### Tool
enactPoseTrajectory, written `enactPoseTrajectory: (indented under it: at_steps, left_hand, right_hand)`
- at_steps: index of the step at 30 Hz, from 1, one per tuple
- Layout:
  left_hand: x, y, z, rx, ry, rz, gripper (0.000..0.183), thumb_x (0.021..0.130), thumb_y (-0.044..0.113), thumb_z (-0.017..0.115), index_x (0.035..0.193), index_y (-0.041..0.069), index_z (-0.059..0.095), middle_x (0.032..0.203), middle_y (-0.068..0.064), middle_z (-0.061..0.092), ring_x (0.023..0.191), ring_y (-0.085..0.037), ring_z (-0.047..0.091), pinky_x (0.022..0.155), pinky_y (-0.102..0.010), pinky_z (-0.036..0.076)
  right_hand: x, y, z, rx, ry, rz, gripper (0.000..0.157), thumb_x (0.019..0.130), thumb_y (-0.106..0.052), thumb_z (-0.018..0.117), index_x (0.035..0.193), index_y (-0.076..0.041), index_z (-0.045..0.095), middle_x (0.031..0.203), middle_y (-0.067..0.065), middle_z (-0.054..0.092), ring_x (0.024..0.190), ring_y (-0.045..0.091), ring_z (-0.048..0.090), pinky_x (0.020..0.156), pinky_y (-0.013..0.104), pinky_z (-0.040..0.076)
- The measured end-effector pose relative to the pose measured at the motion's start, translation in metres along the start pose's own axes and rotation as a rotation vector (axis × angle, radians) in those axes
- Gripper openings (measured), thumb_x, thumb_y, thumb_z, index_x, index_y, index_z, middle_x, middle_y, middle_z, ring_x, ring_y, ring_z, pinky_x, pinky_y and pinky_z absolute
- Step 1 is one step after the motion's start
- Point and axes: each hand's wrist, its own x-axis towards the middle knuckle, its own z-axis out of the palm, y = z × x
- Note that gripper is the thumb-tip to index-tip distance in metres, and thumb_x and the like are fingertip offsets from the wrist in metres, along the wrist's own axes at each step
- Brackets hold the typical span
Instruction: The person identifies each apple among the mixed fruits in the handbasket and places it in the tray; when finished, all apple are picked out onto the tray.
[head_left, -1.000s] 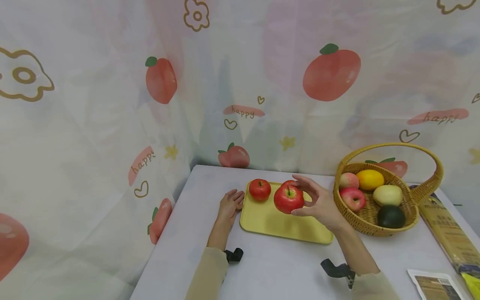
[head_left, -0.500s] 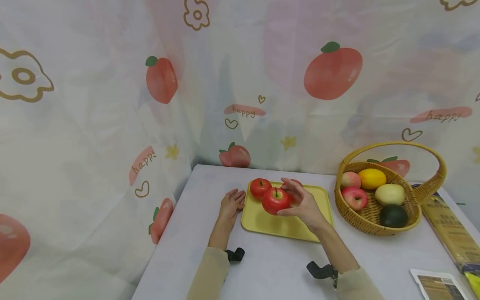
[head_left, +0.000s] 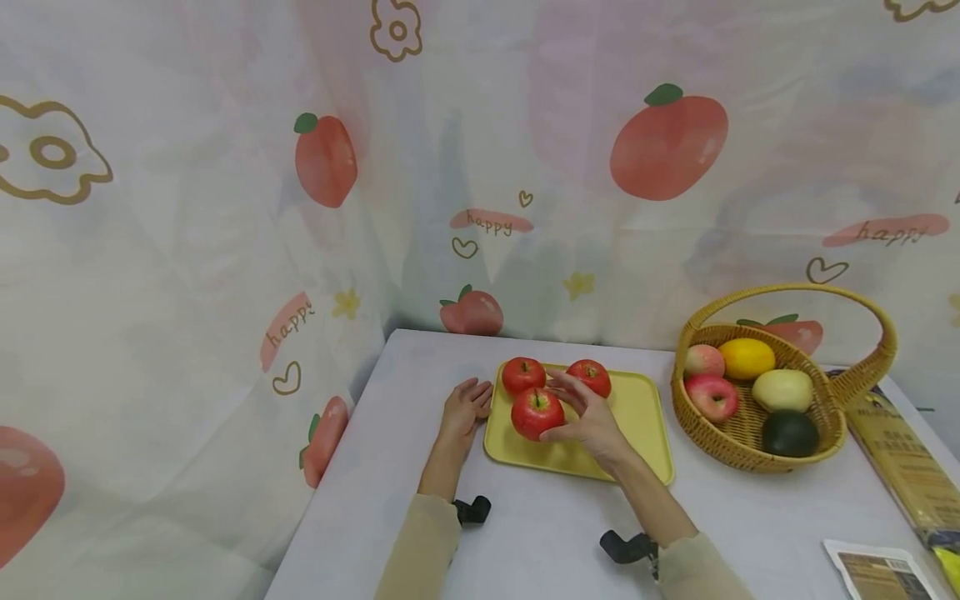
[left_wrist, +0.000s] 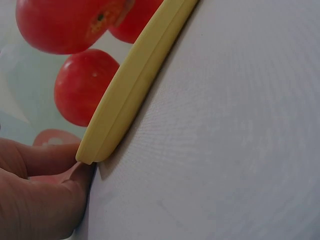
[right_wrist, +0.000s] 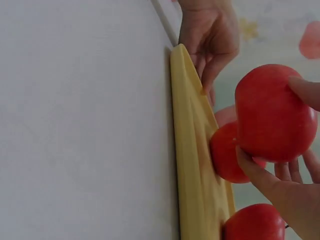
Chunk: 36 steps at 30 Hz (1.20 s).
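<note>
A red apple point(head_left: 537, 414) is held between the thumb and fingers of my right hand point(head_left: 592, 427), over the left half of the yellow tray point(head_left: 637, 433). In the right wrist view the held apple point(right_wrist: 275, 112) hangs apart from the tray floor. Two more red apples lie on the tray: one at back left point(head_left: 523, 377) and one at back middle point(head_left: 590, 378), partly behind my right fingers. My left hand point(head_left: 462, 412) is at the tray's left edge. In the left wrist view its digits point(left_wrist: 55, 157) pinch the tray's rim point(left_wrist: 120, 100).
At the right stands a wicker basket point(head_left: 693, 429) with an arched handle, holding apples point(head_left: 711, 397), a yellow fruit point(head_left: 747, 358), a pale green one point(head_left: 783, 391) and a dark green one point(head_left: 790, 433). Beyond it lies a long packet point(head_left: 903, 467); a flat pouch point(head_left: 881, 571) is nearer.
My right hand has carried the apple left and slightly down, closer over the tray, uncovering the back middle apple. The left hand has stayed at the tray's edge.
</note>
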Motion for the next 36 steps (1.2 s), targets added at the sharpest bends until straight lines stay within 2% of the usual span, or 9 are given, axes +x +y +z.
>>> enactPoseTrajectory:
  at_steps: [7,21,26,36]
  left_hand:
    - [0.001,-0.002,-0.001,0.006,0.007,0.005,0.084,0.078,-0.038,0.041,0.156,-0.009,0.03,0.152,-0.035,0.045,0.143,-0.041,0.048,0.115,-0.043,0.045]
    - [0.001,-0.002,0.0,0.018,0.029,-0.004,0.083,0.079,-0.036,0.047,0.155,-0.007,0.033,0.151,-0.031,0.049,0.141,-0.038,0.051,0.113,-0.04,0.047]
    - [0.002,-0.002,0.001,0.015,0.025,0.004,0.083,0.078,-0.037,0.045,0.155,-0.008,0.033,0.151,-0.032,0.048,0.142,-0.039,0.05,0.114,-0.042,0.046]
    - [0.002,-0.002,-0.001,0.015,0.025,-0.011,0.082,0.081,-0.035,0.046,0.156,-0.006,0.033,0.153,-0.031,0.048,0.142,-0.038,0.049,0.114,-0.042,0.046]
  right_hand:
    - [0.003,0.013,0.012,-0.028,0.025,0.033,0.093,0.074,0.006,0.089,0.155,-0.009,0.045,0.154,0.017,0.048,0.144,0.035,0.042,0.102,0.027,0.055]
    - [0.006,0.024,0.027,-0.041,0.053,0.097,0.091,0.076,0.008,0.086,0.155,-0.011,0.046,0.152,0.017,0.046,0.145,0.036,0.044,0.103,0.042,0.056]
    - [0.001,0.023,0.028,-0.069,0.049,0.118,0.09,0.077,0.008,0.085,0.155,-0.008,0.044,0.153,0.019,0.046,0.144,0.04,0.044,0.104,0.043,0.055]
    - [-0.006,0.016,0.015,0.004,0.013,0.13,0.088,0.08,0.006,0.083,0.157,-0.005,0.041,0.155,0.021,0.045,0.146,0.041,0.044,0.104,0.041,0.054]
